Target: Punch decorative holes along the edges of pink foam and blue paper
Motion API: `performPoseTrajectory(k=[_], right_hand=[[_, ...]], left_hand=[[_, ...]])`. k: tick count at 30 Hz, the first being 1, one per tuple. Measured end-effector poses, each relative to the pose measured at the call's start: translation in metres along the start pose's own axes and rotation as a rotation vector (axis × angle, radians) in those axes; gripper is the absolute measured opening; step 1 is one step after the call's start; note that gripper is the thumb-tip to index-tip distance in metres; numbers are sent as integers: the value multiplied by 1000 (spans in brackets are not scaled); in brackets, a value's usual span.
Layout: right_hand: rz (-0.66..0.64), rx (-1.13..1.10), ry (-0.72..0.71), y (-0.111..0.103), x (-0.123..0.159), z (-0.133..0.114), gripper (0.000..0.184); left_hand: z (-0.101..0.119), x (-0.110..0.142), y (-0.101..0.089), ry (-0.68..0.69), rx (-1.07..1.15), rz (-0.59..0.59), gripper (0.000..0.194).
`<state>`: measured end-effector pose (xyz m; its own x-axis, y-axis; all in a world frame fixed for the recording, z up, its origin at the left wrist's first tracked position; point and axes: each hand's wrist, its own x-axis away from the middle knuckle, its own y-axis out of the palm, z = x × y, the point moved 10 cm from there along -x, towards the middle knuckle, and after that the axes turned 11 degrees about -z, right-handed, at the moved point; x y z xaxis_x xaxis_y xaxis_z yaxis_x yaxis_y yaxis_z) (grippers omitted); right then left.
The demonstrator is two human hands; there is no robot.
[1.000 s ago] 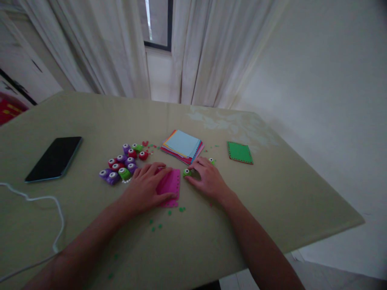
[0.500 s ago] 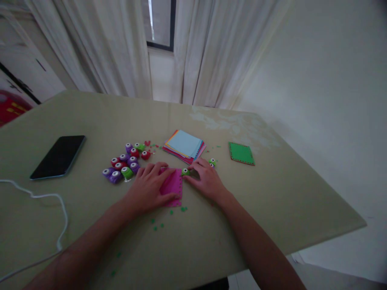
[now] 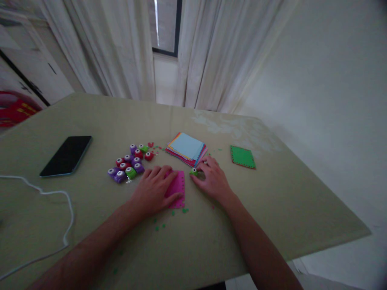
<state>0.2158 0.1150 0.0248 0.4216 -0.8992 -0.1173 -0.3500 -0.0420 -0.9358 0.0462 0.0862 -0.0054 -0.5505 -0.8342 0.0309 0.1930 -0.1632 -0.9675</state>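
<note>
My left hand lies flat with fingers spread on a pink square of paper, pressing it to the table. My right hand is curled round a small green paper punch, which sits just off the pink paper's right edge. A stack of coloured paper squares lies just beyond both hands. A cluster of several purple, red and green punches sits to the left of my left hand.
A green paper square with punched edges lies to the right. A black phone and a white cable are at the left. Small paper bits dot the olive tablecloth. Curtains hang behind.
The green punch in my right hand has drawn slightly away from the pink paper's edge. My left hand stays pressed on the paper. The camera has shifted a little.
</note>
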Motion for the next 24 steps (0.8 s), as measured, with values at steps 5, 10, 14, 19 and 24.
performPoseTrajectory(k=[5,10,14,19,24], right_hand=[[13,39,-18,0,1,-8,21],[-7,52,-31,-1,3,-8,14],[5,116,-6,-12,8,-5,9],[12,207,87,-18,11,2,8],[77,175,40,-20,-7,-18,8]], left_hand=[[9,0,4,60,55,32,63],[9,-3,9,45,79,8,63],[11,-2,6,42,78,31,59],[11,-2,7,44,88,59,57],[13,-3,7,49,77,75,56]])
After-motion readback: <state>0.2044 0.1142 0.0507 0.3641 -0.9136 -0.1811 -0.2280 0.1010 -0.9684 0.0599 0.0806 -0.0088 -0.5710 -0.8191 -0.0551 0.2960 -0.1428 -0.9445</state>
